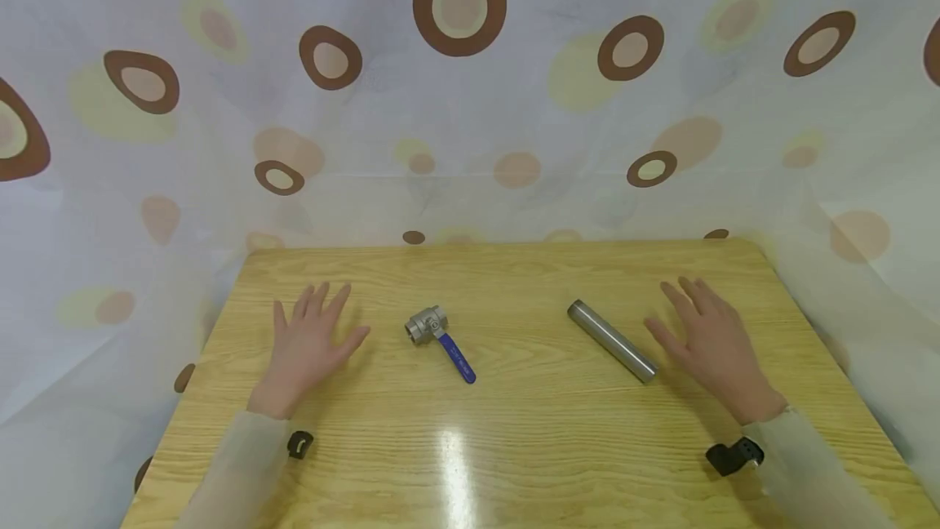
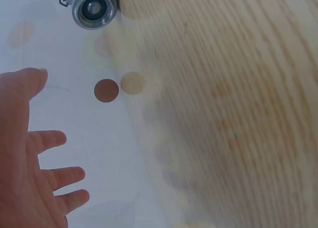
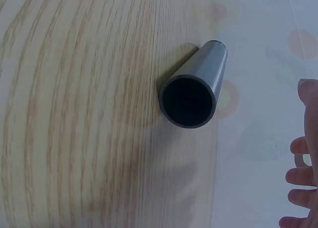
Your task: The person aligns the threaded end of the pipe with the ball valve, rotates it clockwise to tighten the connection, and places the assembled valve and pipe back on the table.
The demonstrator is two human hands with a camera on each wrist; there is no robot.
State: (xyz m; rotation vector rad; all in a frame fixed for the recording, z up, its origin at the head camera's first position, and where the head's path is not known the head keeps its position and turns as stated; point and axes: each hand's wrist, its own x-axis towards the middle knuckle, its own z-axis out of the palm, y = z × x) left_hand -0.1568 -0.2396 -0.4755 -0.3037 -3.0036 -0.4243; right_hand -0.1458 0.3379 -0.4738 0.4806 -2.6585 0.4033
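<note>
Left of the middle of the table lies a metal ball valve (image 1: 426,325) with a blue lever handle (image 1: 457,358) angled toward the front right. In the left wrist view, the open end of the valve (image 2: 94,8) shows at the top. My left hand (image 1: 308,353) is spread to the left of the valve, apart from it. A steel pipe (image 1: 613,341) lies slanted on the right side; its hollow end faces the camera in the right wrist view, where the pipe (image 3: 206,66) is near the middle. Just right of it is my right hand (image 1: 712,349), fingers extended, touching nothing.
The wooden table (image 1: 514,447) has rounded back corners. A white sheet (image 1: 499,104) with brown, yellow and peach spots hangs behind it and along both sides. Black straps sit on the left wrist (image 1: 299,444) and right wrist (image 1: 734,455). Light glares on the table's front middle.
</note>
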